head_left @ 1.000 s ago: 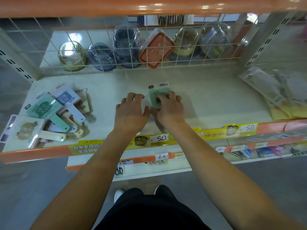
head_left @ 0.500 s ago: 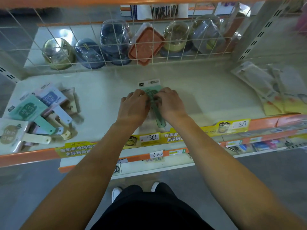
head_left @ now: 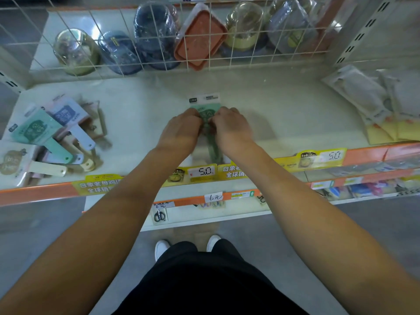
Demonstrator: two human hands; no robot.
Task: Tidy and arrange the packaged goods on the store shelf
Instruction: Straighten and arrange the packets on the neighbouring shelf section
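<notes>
A green packaged utensil with a white header card (head_left: 205,103) lies flat in the middle of the white shelf (head_left: 284,114), its handle pointing toward the front edge. My left hand (head_left: 181,130) and my right hand (head_left: 231,126) rest side by side on top of it, fingers curled onto the package from both sides. Their palms hide most of its middle. A loose pile of similar packaged utensils (head_left: 45,137) in green, blue, beige and pink lies at the shelf's left end.
A wire grid (head_left: 159,42) closes the back of the shelf, with wrapped bowls and an orange box (head_left: 200,35) behind it. Flat clear packets (head_left: 372,103) lie at the right end. Yellow price tags (head_left: 200,172) line the orange front rail. A lower shelf holds small goods.
My hands have closed together over the green package, and it has been turned so that it lies straight with its handle toward the front edge. The view has tilted down slightly.
</notes>
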